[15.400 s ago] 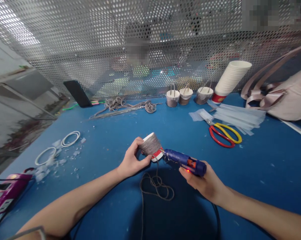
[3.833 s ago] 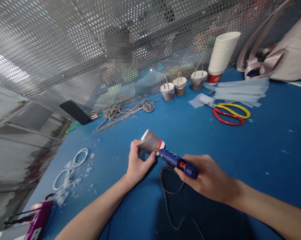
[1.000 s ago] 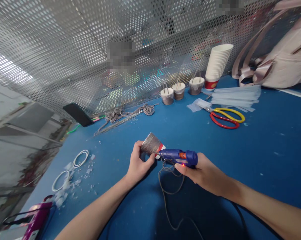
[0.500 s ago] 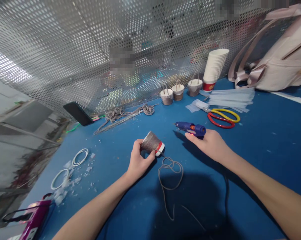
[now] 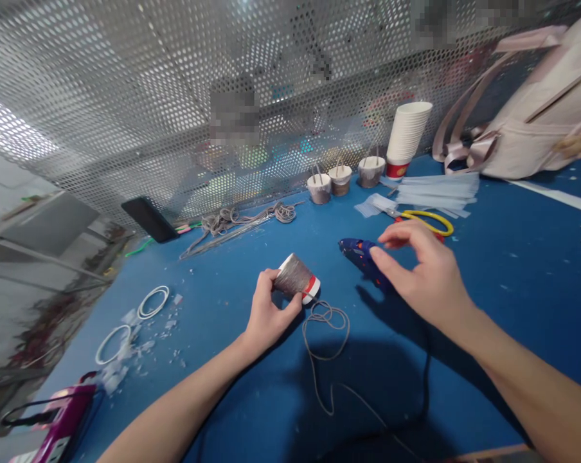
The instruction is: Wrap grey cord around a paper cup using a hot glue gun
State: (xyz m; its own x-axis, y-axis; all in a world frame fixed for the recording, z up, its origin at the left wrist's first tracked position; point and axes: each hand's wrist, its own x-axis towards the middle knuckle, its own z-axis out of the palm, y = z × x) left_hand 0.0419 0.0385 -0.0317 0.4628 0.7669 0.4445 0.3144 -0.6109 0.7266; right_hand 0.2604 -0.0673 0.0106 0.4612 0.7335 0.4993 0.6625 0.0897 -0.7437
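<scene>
My left hand (image 5: 270,305) is closed around a paper cup (image 5: 295,276), tilted on its side and wound with grey cord over most of its wall. A red and white band shows at one end. The cord's loose tail (image 5: 333,357) curls over the table to the right. My right hand (image 5: 423,270) has its fingers apart, with the thumb beside a blue glue gun (image 5: 360,254). That gun is down by the tabletop, its handle partly covered by the hand. Whether the thumb still touches it is hard to tell.
Three cord-wrapped cups (image 5: 340,180) stand near the mesh screen, beside a stack of paper cups (image 5: 409,138). Glue sticks (image 5: 437,193) and scissors (image 5: 430,220) lie right of them. Further left are grey cord bundles (image 5: 223,222), a phone (image 5: 148,218), white rings (image 5: 154,302) and a purple power strip (image 5: 66,421).
My right hand has loosened from the glue gun, its fingers spreading and lifting. The gun has turned, tipping lower. My left hand keeps the cup in nearly the same place.
</scene>
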